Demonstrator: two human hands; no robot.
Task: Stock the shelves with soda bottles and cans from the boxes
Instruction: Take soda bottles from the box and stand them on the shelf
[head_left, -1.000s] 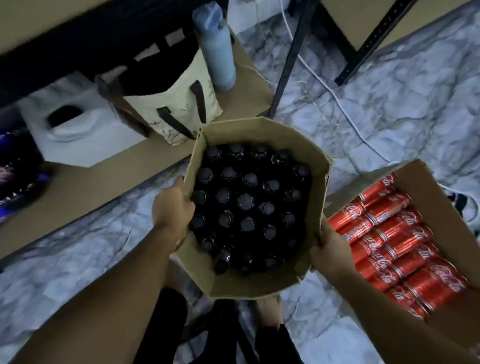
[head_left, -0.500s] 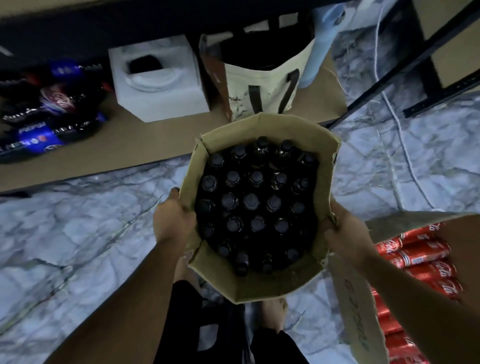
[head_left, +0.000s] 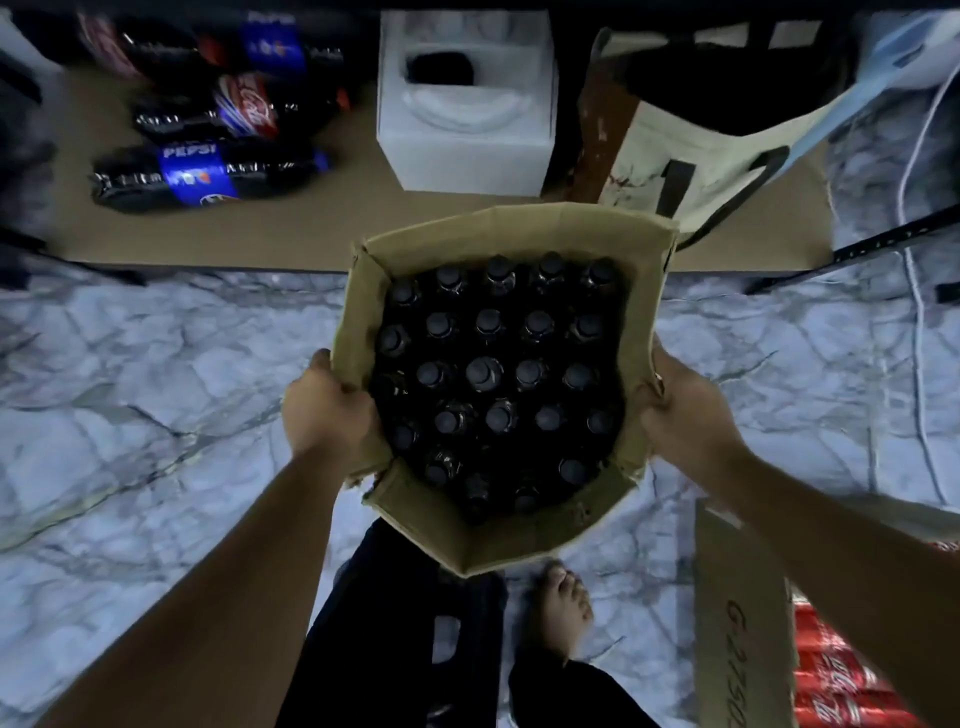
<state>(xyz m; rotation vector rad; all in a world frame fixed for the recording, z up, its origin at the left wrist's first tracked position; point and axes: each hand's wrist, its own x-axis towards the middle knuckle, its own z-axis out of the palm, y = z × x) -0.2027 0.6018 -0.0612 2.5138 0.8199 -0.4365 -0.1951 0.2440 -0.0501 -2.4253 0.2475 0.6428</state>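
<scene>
Box (head_left: 519, 234) held btwn L/R fingers (head_left: 318, 364).

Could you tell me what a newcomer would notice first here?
The open cardboard box packed with dark-capped bottles is at centre, gripped at its sides by the left hand and right hand. Beyond it, a Pepsi bottle lies on its side on the shelf at upper left; red cans show at lower right.

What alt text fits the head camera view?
A left hand and a right hand grip an open cardboard box packed with dark-capped bottles above a marble floor. Beyond, a low shelf holds lying Pepsi and Coca-Cola bottles, a white box and a tote bag.
</scene>
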